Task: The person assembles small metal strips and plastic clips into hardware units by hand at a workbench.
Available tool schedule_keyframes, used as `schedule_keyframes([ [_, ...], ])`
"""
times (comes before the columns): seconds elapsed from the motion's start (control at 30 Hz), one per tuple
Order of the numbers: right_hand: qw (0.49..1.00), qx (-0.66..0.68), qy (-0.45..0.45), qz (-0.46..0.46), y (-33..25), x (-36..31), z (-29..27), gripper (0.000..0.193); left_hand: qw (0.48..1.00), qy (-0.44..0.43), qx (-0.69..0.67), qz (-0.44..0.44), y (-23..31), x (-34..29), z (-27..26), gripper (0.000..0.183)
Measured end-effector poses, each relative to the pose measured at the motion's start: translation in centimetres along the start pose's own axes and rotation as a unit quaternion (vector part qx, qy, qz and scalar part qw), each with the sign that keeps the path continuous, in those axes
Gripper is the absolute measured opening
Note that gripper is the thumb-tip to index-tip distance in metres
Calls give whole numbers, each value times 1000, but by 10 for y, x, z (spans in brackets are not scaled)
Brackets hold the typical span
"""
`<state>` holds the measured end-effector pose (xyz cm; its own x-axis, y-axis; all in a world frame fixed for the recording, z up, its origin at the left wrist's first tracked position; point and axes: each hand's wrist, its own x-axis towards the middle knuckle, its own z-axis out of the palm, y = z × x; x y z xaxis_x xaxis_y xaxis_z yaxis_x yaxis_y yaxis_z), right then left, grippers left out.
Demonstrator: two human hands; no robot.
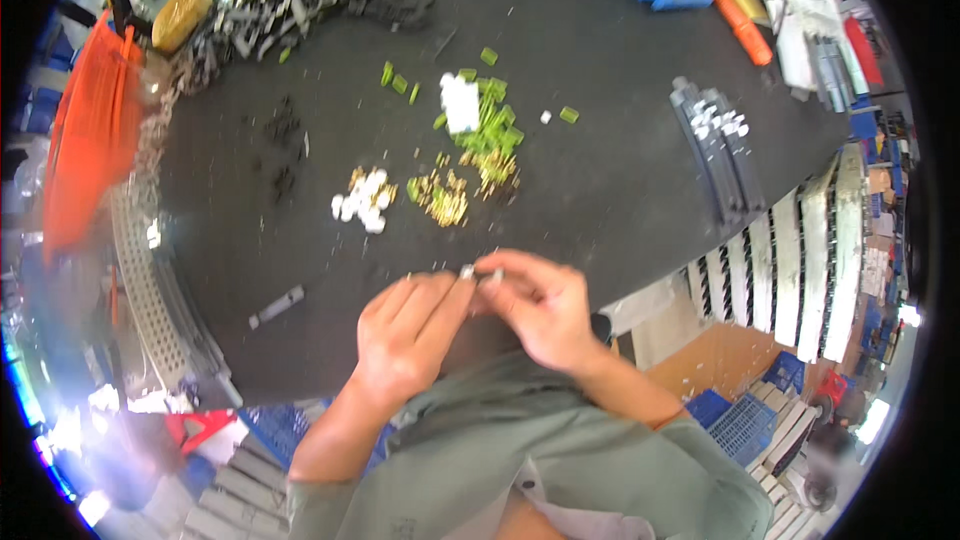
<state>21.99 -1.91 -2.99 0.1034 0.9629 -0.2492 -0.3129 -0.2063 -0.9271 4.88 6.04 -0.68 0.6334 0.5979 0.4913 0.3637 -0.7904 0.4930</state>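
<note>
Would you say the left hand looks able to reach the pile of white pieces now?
Probably yes: the pile of white pieces lies just beyond the left hand, nothing large between, though that hand seems busy with a small pale part.

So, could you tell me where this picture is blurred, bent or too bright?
In the head view, the perforated strip bends near the rim, the orange object beside it is blurred, glare washes out the lower left, and the pale bit between left hand and right hand is too small to identify.
</note>
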Motion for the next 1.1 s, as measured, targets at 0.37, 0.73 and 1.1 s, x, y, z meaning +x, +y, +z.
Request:
schedule_keyframes([
  [0.37,993,113,-35,15,4,0,-7,25,832,38,-393,-389,13,-31,5,13],
  [0.73,978,-128,-91,-135,-5,-23,-5,29,817,9,-478,-323,27,-51,5,11],
  [1.1,951,-207,-102,-208,0,-34,3,28,730,-47,-556,-395,16,-52,-16,10],
])
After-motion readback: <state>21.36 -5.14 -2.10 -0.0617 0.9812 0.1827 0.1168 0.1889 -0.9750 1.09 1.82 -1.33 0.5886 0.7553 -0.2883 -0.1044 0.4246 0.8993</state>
